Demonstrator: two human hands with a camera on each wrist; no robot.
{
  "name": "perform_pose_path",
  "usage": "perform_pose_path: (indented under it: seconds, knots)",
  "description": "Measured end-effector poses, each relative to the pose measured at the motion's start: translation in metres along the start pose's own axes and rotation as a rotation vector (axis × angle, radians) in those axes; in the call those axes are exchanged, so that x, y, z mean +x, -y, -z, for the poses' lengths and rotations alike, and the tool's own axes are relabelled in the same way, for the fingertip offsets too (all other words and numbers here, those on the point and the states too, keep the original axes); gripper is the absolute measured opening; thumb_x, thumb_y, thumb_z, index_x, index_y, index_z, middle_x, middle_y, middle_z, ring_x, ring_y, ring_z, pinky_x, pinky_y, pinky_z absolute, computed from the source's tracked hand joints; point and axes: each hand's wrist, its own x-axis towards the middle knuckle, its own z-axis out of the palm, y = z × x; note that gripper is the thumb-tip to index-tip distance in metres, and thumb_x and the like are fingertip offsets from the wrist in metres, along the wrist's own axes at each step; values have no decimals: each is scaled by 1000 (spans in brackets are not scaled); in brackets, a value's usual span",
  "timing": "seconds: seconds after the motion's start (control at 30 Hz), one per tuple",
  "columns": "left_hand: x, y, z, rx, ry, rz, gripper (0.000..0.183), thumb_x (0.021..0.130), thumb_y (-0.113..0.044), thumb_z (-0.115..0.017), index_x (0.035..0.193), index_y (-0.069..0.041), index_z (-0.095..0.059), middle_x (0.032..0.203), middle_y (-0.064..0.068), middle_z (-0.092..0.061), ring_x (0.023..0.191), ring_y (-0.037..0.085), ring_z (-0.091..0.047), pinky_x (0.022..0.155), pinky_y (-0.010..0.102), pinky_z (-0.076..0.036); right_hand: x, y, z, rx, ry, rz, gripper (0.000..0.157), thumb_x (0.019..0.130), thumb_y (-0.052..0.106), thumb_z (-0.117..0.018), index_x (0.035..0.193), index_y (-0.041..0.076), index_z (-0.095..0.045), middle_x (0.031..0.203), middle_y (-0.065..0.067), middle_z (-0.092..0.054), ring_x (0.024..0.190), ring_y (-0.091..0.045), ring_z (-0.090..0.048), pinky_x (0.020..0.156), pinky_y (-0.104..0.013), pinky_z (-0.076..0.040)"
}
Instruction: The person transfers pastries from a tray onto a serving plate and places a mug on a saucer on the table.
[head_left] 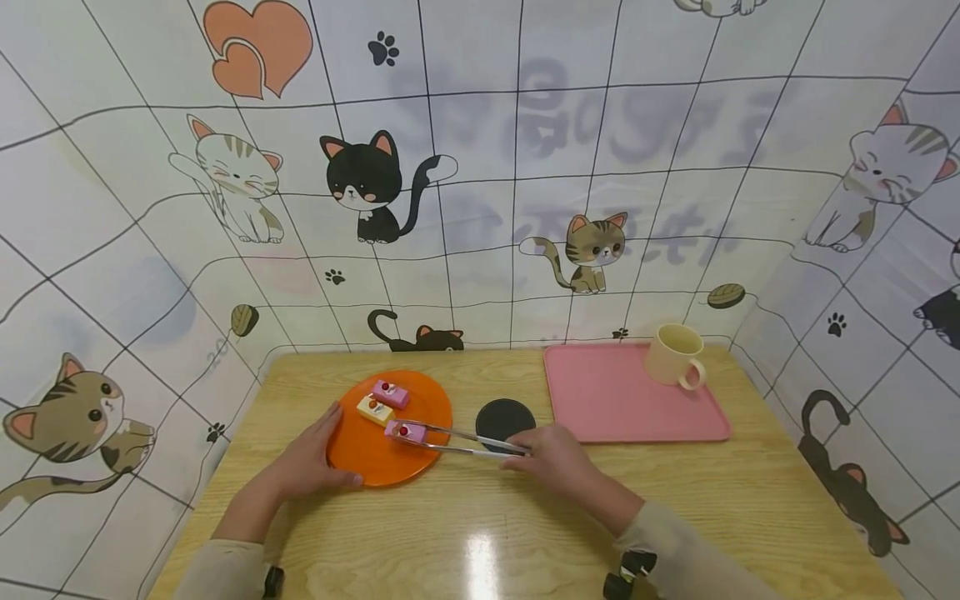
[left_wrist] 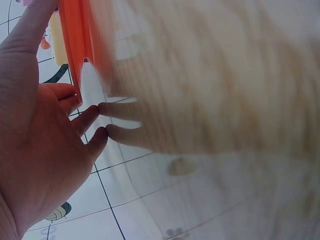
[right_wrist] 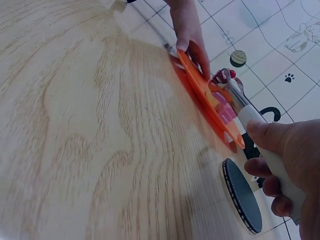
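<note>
On the left of the table lies an orange plate (head_left: 427,392). It bears a pink cake piece (head_left: 392,395) and a yellow cake piece (head_left: 374,410), each topped with a red berry. My left hand (head_left: 306,457) holds the plate's left rim, thumb toward the near side and fingers spread toward the far side. With my right hand (head_left: 558,462) I grip metal tongs (head_left: 468,451) that have a pale handle (right_wrist: 272,162). Their tips lie around a second pink cake piece (head_left: 406,432) at the plate's right part. Whether that piece is lifted, I cannot tell.
A round black coaster (head_left: 504,421) sits right of the plate, partly under the tongs. Farther right is a pink tray (head_left: 600,400) with a cream mug (head_left: 673,354) at its back right corner. Cat-patterned cloth walls (head_left: 480,208) close off the back and sides.
</note>
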Motion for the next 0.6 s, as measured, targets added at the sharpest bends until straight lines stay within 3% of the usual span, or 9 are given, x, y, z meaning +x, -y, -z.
perform_pose_path:
  seconds: [0.33, 0.6]
  knots:
    - [-1, 0, 2, -11, 3, 19, 141, 78, -61, -96, 175, 2, -17, 183, 25, -12, 164, 54, -20, 129, 71, -24, 16, 7, -13, -25, 34, 54, 19, 91, 34, -92, 96, 16, -87, 75, 17, -70, 64, 0, -50, 57, -21, -43]
    - [-2, -2, 2, -8, -6, 0, 140, 77, -59, -97, 174, 5, -18, 182, 28, -13, 163, 56, -22, 128, 71, -25, 32, 13, -25, 23, 71, 53, 16, 91, 33, -93, 93, 18, -87, 73, 18, -70, 61, 1, -49, 57, -21, -42]
